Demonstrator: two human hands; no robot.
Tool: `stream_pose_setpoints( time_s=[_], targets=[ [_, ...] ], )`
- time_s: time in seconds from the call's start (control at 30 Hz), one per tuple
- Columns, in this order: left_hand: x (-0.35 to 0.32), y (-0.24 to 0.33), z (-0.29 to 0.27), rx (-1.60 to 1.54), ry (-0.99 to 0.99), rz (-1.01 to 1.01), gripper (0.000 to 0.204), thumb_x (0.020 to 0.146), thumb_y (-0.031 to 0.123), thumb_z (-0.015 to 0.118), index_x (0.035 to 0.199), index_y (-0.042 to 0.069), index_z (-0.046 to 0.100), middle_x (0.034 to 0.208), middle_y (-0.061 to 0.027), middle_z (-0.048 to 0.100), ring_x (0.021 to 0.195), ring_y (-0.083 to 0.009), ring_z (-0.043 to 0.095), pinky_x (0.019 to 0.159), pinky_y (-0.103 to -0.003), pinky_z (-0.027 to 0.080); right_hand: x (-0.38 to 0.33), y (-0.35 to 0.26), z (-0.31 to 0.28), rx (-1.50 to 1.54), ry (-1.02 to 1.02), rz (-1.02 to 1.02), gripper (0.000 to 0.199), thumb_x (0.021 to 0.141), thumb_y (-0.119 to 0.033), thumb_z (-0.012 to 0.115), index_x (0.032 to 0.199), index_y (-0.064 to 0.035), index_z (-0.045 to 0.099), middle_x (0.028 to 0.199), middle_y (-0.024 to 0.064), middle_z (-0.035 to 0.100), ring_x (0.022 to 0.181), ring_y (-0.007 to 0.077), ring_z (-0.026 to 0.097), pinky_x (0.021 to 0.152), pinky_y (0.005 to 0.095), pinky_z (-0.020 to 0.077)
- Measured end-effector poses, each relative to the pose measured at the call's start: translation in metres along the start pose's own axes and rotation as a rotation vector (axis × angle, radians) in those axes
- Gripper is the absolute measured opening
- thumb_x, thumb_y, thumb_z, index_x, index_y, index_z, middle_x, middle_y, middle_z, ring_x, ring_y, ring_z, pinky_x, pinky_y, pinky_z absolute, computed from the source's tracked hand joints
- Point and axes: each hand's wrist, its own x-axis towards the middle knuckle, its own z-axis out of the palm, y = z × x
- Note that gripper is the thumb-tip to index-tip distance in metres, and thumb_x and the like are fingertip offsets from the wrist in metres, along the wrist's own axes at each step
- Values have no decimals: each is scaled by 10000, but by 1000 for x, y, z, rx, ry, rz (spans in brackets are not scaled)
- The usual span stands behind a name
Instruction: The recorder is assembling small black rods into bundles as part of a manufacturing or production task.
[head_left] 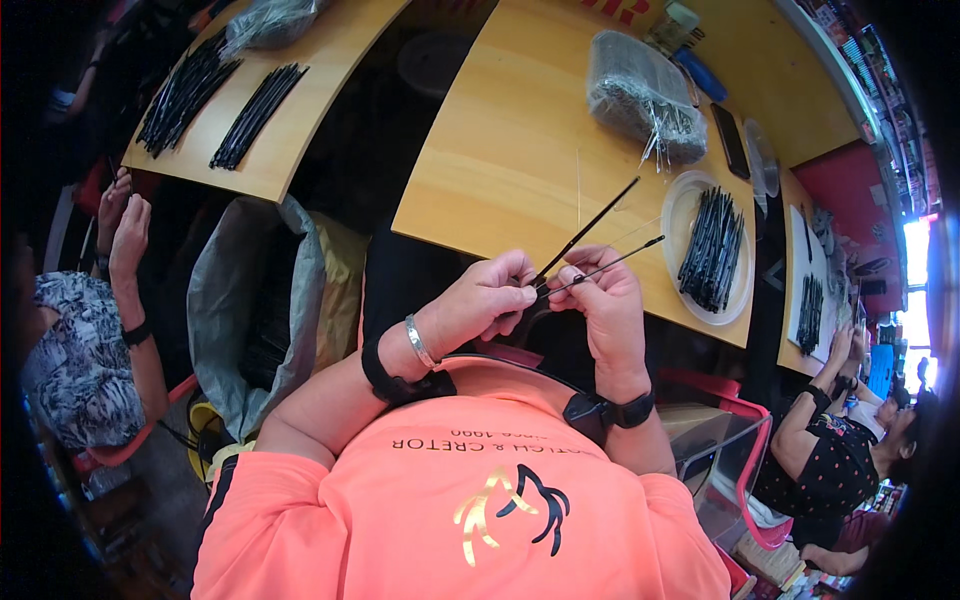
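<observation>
Seen from above, a person's left hand [488, 300] and right hand [600, 300] meet close together at the near edge of a wooden worktop [500, 150]. Each hand pinches a thin black stick [590, 228] between fingertips, the sticks angling up and to the right. A white plate [680, 215] of black sticks lies to the right, beside a clear bag [640, 95].

Orange short-sleeved shirt [470, 510], gold-black emblem; silver bracelet [420, 342]; black wristbands both wrists.
</observation>
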Motion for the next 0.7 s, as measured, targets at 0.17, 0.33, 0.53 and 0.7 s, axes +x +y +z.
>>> stream_pose_setpoints(
  time_s=[0.17,0.33,0.53,0.7],
  targets=[
    [3,-2,2,126,78,88,91,883,131,529,910,62,475,558,15,457,437,-44,402,379,-191,286,1,-6,-14,134,-86,72,188,858,-26,571,1041,-1,533,875,109,646,716,138,639,669,250,545],
    [2,1,-1,82,71,10,98,888,139,531,898,62,471,565,9,476,433,-48,406,376,-193,287,-5,-15,-22,125,-136,43,177,866,-54,574,1037,-8,561,943,130,656,804,160,650,738,273,545],
    [3,-5,-4,-149,-1,-51,92,901,154,499,899,63,487,579,-12,499,427,-51,403,381,-186,284,-5,-14,-19,11,-189,104,116,875,-46,558,978,1,588,952,126,663,822,149,646,773,259,523],
    [8,-11,-5,-270,-66,-145,112,902,149,506,872,47,542,614,-8,503,466,-36,389,402,-177,272,-3,-8,-17,4,-315,80,116,876,-34,547,976,2,593,963,129,661,853,151,641,776,253,517]
  ],
)
